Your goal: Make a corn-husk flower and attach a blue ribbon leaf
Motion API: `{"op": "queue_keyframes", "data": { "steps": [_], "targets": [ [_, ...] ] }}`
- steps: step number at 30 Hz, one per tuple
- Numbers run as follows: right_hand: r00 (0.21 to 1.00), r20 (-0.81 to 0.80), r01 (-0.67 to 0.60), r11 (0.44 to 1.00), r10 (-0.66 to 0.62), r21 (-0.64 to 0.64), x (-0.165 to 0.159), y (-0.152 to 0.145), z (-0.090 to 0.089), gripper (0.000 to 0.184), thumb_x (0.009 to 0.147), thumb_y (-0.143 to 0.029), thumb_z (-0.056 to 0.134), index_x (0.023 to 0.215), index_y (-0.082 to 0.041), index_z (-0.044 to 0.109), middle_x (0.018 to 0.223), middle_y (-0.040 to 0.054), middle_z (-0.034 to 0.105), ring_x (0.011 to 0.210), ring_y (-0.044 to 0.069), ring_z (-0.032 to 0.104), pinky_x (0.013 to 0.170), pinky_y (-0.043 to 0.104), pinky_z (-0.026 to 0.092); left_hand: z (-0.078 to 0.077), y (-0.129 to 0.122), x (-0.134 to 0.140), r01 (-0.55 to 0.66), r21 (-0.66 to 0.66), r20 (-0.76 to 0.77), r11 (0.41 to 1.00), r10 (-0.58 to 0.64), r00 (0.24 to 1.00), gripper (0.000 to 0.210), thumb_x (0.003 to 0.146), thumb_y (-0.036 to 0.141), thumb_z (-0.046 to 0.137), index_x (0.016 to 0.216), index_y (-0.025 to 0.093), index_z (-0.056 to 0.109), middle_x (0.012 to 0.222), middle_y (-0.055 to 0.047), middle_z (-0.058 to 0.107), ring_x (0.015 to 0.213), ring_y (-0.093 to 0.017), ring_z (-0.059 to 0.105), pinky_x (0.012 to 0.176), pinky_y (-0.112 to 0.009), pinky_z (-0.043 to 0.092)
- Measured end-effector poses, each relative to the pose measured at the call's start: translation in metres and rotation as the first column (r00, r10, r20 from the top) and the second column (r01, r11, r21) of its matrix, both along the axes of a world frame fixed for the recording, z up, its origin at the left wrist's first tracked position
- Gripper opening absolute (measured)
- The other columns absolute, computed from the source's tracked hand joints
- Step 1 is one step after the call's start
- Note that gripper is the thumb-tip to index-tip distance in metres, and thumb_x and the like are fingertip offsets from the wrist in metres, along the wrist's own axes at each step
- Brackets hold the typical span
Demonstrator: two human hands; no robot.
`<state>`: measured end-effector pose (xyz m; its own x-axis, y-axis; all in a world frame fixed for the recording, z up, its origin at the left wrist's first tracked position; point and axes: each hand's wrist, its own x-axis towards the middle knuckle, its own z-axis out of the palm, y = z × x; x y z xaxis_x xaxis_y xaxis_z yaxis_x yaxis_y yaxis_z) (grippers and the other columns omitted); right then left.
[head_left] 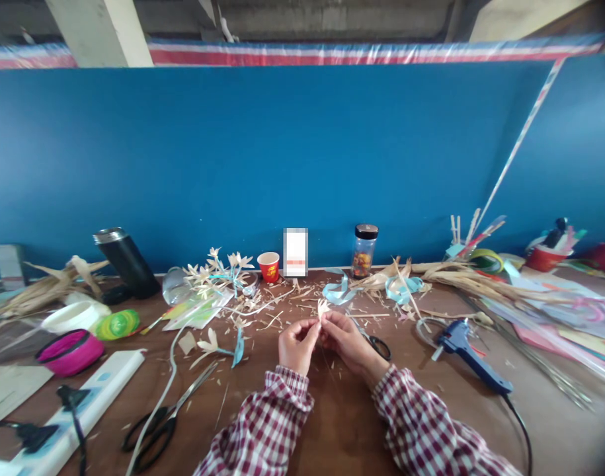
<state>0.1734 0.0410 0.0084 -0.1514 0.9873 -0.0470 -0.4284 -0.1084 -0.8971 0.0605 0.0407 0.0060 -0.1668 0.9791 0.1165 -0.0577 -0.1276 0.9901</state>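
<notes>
Near the middle of the table, my left hand (298, 342) and my right hand (349, 340) meet, fingertips pinched together. Between them stands a small pale husk flower (322, 307), its petals showing above the fingers; the lower end is hidden. Close behind my right wrist lies a pair of black-handled scissors (380, 346), partly covered by that hand. To the left is a single cream flower (211, 342) with a blue-wrapped stem. Farther back, a bunch of similar flowers (235, 264) leans beside a clear cup.
Large scissors (166, 423) and a white power strip (91, 403) lie left. A blue glue gun (468, 350) with a cord lies right. A red paper cup (269, 267), a glass bottle (364, 252) and husk scraps stand or lie along the blue partition (302, 152).
</notes>
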Motion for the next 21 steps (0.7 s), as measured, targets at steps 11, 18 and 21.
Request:
{"op": "queue_keyframes", "data": {
  "steps": [11,18,21],
  "targets": [
    [1.0,0.025,0.003,1.0,-0.003,-0.005,-0.0001,0.0008,-0.003,0.029,0.065,-0.039,0.071,0.075,-0.016,0.057,0.054,-0.0045,0.054,0.047,0.006,0.047,0.046,0.017,0.035,-0.0004,0.0002,0.0006,-0.004,-0.011,0.015,1.0,0.004,1.0,0.024,0.058,0.036,0.07,0.067,0.014,0.069,0.05,0.0,0.06,0.04,-0.009,0.048,0.037,-0.018,0.037],
    [1.0,0.02,0.005,1.0,-0.004,-0.014,-0.0006,0.0011,-0.0028,0.028,0.065,-0.036,0.072,0.077,-0.016,0.055,0.055,-0.005,0.055,0.046,0.005,0.047,0.045,0.016,0.034,0.0027,-0.0013,0.0014,0.017,-0.064,0.101,0.998,-0.01,0.995,0.029,0.056,0.035,0.073,0.072,0.012,0.066,0.054,-0.003,0.062,0.044,-0.011,0.053,0.038,-0.019,0.039],
    [1.0,0.022,0.009,1.0,-0.009,0.0,-0.0006,0.0016,-0.0029,0.028,0.065,-0.035,0.071,0.075,-0.016,0.054,0.057,-0.0048,0.055,0.046,0.005,0.047,0.045,0.016,0.035,0.0017,-0.001,0.0016,0.021,-0.1,0.101,0.995,-0.011,0.995,0.03,0.056,0.036,0.073,0.072,0.011,0.065,0.054,-0.003,0.061,0.043,-0.01,0.051,0.037,-0.019,0.038]
  ]
}}
